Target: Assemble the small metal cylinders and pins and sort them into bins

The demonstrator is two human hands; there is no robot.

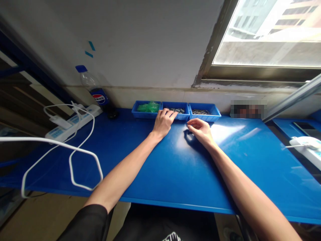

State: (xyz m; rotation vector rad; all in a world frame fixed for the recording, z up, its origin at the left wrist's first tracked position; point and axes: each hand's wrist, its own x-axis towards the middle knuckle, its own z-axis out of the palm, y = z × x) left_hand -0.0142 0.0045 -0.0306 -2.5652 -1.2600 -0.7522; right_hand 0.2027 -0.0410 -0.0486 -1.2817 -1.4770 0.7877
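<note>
The table (155, 167) is flat, smooth and shiny blue, and light glints off it. With the wall at 12 o'clock, three small blue plastic trays sit in a row at the far edge, side by side and touching. The left hand (164, 122) lies flat, with its fingers a little apart and holding nothing. Its fingertips reach over the front rim of the middle tray (185, 116), onto the little grey bits (178, 110) inside. The right hand (200, 131) rests on the table at about 4 o'clock from the left hand, just in front of the right tray (206, 118), which holds thin dark metal bits (201, 112). Its fingers curl in toward the thumb, but I cannot tell if they pinch anything. The left tray (139, 114), at 10 o'clock, holds crinkly green pieces (148, 107). Far off at 9 o'clock are a clear plastic bottle (93, 87), a long white power strip (72, 124) and a loopy white cord (75, 151).
</note>
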